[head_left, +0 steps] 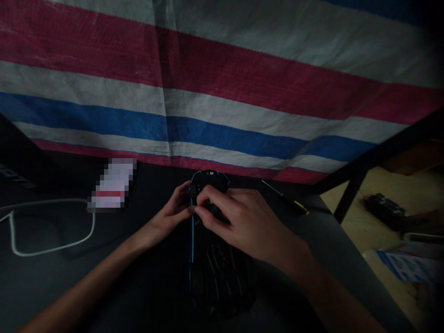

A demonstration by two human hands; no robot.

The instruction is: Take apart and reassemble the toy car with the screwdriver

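Note:
A dark toy car (pixel 193 240) with blue edging lies lengthwise on the black table in front of me, seemingly underside up. My left hand (pixel 175 208) grips its left edge by the front wheel, fingers on the far side and thumb near. Over the front half, my right hand (pixel 236 217) has thumb and index finger pinched together close to my left thumb. Whatever sits between those fingertips is too small or hidden to make out. Nearer to me, a black ridged part (pixel 225 273) with a small red spot shows dimly; I cannot tell whether it is attached.
To the right lies a screwdriver (pixel 293 203) with a black and yellow handle. A pixelated phone-like item (pixel 114 185) and a white cable (pixel 52 252) are on the left. A striped tarp (pixel 222 101) hangs behind the table (pixel 145 286). Beyond its right edge, dark objects rest on the floor.

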